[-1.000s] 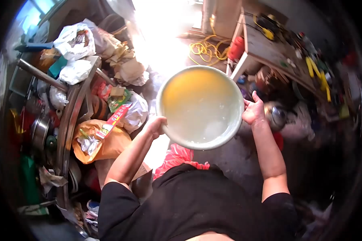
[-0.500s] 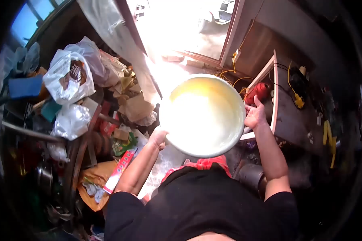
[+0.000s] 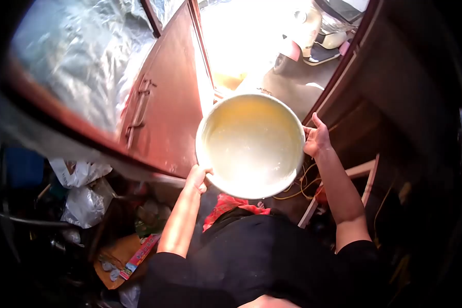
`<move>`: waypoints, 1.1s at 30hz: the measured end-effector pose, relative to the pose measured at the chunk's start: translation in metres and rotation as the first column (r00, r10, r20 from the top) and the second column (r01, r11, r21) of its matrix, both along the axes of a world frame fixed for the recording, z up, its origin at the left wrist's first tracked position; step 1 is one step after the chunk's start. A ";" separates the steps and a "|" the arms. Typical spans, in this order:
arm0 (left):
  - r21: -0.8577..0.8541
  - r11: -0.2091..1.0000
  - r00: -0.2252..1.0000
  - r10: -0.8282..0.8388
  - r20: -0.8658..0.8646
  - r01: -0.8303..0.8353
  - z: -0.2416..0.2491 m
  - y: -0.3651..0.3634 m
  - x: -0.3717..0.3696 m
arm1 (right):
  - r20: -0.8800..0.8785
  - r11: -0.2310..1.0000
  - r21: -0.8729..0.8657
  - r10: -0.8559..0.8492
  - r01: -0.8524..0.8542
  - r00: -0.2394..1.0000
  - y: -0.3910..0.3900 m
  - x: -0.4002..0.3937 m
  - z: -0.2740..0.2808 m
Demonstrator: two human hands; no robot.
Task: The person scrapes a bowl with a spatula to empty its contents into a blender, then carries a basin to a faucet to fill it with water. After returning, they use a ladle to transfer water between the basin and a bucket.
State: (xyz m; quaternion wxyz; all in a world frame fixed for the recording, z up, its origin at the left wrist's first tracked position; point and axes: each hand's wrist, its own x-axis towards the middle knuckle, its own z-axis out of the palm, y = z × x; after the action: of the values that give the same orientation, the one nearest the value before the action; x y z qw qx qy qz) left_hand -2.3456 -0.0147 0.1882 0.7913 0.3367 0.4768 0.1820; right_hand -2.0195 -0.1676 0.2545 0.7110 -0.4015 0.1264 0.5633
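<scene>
A wide, round, pale basin (image 3: 250, 149) with a yellowish inner wall is held out before my body, its inside facing up toward me. My left hand (image 3: 197, 179) grips the rim at the lower left, thumb over the edge and fingers underneath. On the opposite side my right hand (image 3: 317, 137) supports the rim, thumb pointing up and its other fingers partly hidden by the wall. Sunlight glares off the lower part of the bowl.
A reddish-brown door (image 3: 172, 102) with metal handles stands left of a bright doorway. Outside is a scooter (image 3: 313, 38). Plastic bags (image 3: 84, 205) and a cardboard piece (image 3: 115, 259) clutter the left. A wooden frame (image 3: 367, 172) and yellow cord (image 3: 303, 187) lie right.
I have moved toward the doorway with the basin between my hands. The door and the scooter outside now show more fully, while the clutter has slid down and back in view.
</scene>
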 end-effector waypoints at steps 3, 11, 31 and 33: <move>0.097 0.995 0.992 0.024 -0.120 -0.012 -0.010 0.053 0.060 | -0.018 0.999 0.043 0.034 -0.034 0.999 0.061 0.062 -0.008; 0.103 0.992 0.989 -0.062 -0.134 0.076 -0.032 0.213 0.222 | 0.034 0.984 -0.055 -0.166 0.168 0.985 0.199 0.204 -0.045; 0.094 0.884 0.885 -0.445 -0.134 0.458 -0.031 0.381 0.644 | 0.230 0.341 -0.473 -0.843 0.812 0.487 0.323 0.583 -0.152; 0.065 0.944 0.946 -0.319 -0.057 0.322 -0.045 0.374 0.691 | 0.230 0.373 -0.339 -0.857 0.864 0.461 0.317 0.627 -0.165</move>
State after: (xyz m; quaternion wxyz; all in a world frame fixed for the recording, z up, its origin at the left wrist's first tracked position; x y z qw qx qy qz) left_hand -1.6541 0.3590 0.1432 0.7864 0.4425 0.4268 0.0604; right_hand -1.3924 0.1498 0.0893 0.7985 -0.4202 0.4258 0.0679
